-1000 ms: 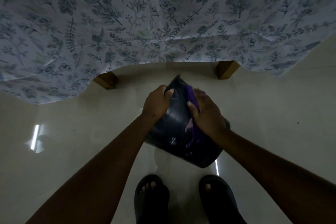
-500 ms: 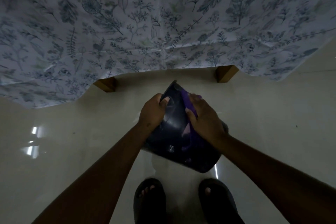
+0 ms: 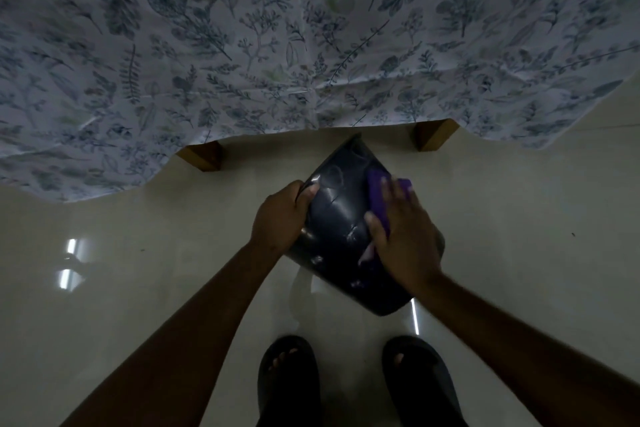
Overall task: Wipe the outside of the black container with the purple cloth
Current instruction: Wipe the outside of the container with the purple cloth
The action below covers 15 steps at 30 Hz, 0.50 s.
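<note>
- Wiping is the step in hand: my right hand (image 3: 403, 236) lies flat, fingers spread, pressing the crumpled purple cloth (image 3: 379, 199) against the side wall of the glossy black plastic container (image 3: 334, 218).
- My left hand (image 3: 280, 218) has its grip clamped on the container's left edge, thumb over the wall and fingers curled behind, holding it tilted in the air.
- The container hangs above my two dark slip-on sandals (image 3: 289, 378) and the pale shiny floor (image 3: 138, 270), just this side of the white cloth printed with blue leaves (image 3: 242, 45) and the two wooden legs (image 3: 202, 158) showing under its hem.
- The cloth sits on the container's upper right part, with its far end sticking out past my fingertips; a strip of it trails down under my palm.
- Next, I judge, the cloth has to sweep down toward the container's lower end, and my left hand should turn the container so the unwiped faces come round.
</note>
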Motion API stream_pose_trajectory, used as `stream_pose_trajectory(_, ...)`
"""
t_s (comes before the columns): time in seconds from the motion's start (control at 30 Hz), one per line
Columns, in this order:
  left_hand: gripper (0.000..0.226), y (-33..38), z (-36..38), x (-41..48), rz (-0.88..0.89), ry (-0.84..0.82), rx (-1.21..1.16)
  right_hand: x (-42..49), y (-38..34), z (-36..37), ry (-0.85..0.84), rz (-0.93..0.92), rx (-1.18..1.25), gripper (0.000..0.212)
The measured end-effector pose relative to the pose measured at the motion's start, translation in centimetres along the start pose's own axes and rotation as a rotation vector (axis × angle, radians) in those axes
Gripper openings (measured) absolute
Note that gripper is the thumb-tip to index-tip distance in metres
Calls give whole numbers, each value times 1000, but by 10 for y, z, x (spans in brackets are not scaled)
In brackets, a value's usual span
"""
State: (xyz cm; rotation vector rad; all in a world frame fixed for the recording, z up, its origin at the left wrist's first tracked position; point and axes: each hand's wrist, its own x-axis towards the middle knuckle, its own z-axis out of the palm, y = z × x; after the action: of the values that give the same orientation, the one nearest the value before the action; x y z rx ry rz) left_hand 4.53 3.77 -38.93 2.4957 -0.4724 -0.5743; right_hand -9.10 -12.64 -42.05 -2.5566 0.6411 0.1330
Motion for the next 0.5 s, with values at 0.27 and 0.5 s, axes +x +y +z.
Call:
stream_pose_trajectory(0.27, 50, 14, 2, 11, 54, 108, -39, 5, 7, -3, -6, -186, -99, 63)
stream_pose_trajectory(0.5, 45, 19, 1, 7, -35, 97, -34, -22, -13, 9, -18, -182, -143, 65)
